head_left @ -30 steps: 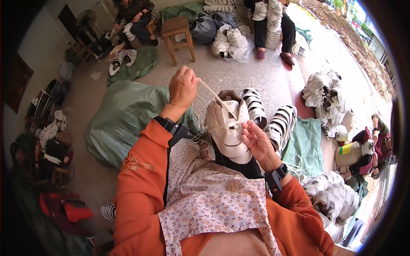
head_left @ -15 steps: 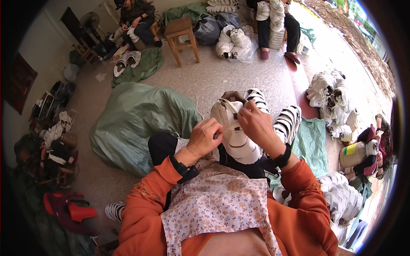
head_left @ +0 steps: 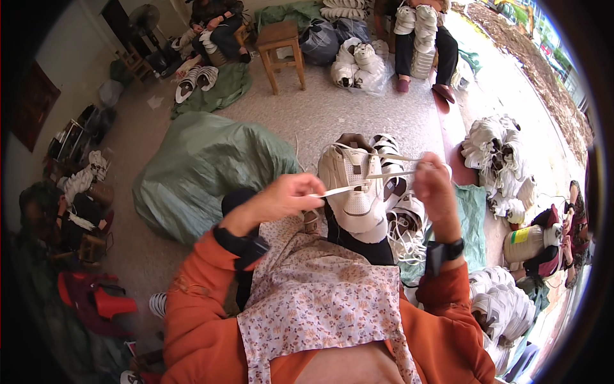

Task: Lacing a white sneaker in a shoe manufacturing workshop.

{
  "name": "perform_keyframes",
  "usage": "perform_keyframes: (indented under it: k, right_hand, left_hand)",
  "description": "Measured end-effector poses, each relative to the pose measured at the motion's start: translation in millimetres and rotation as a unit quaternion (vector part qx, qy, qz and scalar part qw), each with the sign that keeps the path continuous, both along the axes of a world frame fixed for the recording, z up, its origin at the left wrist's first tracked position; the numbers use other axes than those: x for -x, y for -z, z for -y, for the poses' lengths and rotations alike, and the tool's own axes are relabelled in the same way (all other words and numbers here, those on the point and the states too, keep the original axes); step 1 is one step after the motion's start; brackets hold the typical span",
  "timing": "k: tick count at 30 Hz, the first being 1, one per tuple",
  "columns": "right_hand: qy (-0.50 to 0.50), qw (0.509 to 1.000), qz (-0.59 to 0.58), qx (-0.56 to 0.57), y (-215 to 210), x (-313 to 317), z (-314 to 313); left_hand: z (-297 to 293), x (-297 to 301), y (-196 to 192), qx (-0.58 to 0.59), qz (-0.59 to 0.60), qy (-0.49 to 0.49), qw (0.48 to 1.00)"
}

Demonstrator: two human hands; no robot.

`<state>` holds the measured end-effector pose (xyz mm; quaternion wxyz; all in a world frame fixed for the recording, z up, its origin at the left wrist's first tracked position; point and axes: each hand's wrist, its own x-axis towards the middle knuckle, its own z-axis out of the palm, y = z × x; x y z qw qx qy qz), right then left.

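A white sneaker [head_left: 364,214] with a brown lining rests on my lap, its toe toward me. My left hand [head_left: 291,197] is closed on one end of a white shoelace [head_left: 343,190], drawn out taut to the left of the shoe. On the other side my right hand [head_left: 435,185], slightly blurred, is closed round shoelace strands that stretch from the eyelets to the right. Just right of the sneaker are more white shoes [head_left: 407,221] with loose laces, partly hidden behind my right hand.
A large green sack [head_left: 204,173] bulges at my left. Green sheeting [head_left: 470,217] and piles of white shoes [head_left: 492,147] lie to the right. A wooden stool [head_left: 279,48] stands farther off. Other people sit at the back, left and right.
My hands have moved apart from over the shoe, left hand leftward and right hand rightward. Shoelaces now stretch taut between the shoe and each hand.
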<state>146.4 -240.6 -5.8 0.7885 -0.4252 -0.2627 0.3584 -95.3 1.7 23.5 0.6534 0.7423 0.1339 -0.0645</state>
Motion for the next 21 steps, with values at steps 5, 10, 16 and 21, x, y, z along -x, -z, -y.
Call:
perform_keyframes:
  k: [5,10,16,21]
  right_hand:
    - [0.097,0.959,-0.137,-0.229,13.2,-81.6,109.0]
    - [0.183,0.947,-0.171,-0.201,52.3,-123.3,189.8]
    - [0.249,0.628,0.334,0.658,87.4,-98.1,168.3]
    - [0.171,0.853,0.322,0.373,62.0,-39.5,77.4]
  left_hand:
    - [-73.1,75.4,-28.0,-0.139,-0.075,-0.108,0.982]
    - [-124.6,147.5,-37.3,-0.215,-0.149,-0.18,0.948]
    - [-158.9,215.1,-23.1,-0.264,-0.19,-0.255,0.91]
    - [-174.6,274.9,-19.4,-0.486,-0.106,-0.296,0.815]
